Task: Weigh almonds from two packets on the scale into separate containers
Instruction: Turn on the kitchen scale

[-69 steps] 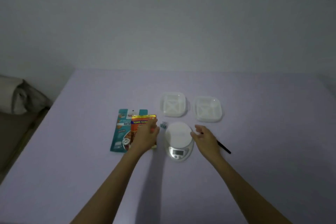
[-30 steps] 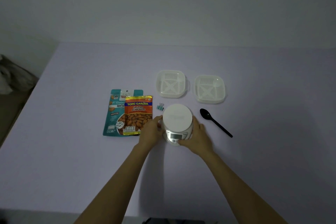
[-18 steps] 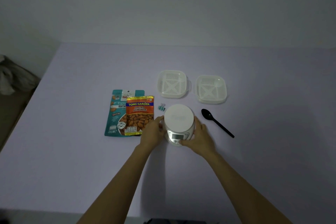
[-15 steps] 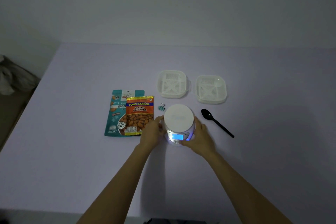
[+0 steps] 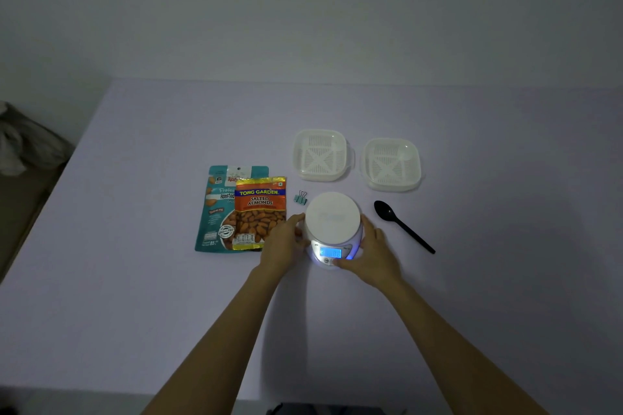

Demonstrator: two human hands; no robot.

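**Scale** (image 5: 332,217): smooth matt white plastic platform over a silvery base with a slight sheen; the blue display in the base is lit.

**Behind the scale:** left container (image 5: 320,155) and right container (image 5: 391,163), both translucent white plastic with smooth walls and slotted, ribbed floors.

**Right of the scale:** spoon (image 5: 403,227), black plastic, faintly glossy.

**Left of the scale:** orange packet (image 5: 259,212), glossy printed film, lying on the teal packet (image 5: 215,209), whose film looks duller.

**Just behind-left of the scale:** binder clip (image 5: 300,198), teal body with thin wire handles.

**Beneath the scale:** table (image 5: 135,280), smooth matt pale lilac surface.

**Far left of the scale:** crumpled grey cloth (image 5: 20,145).
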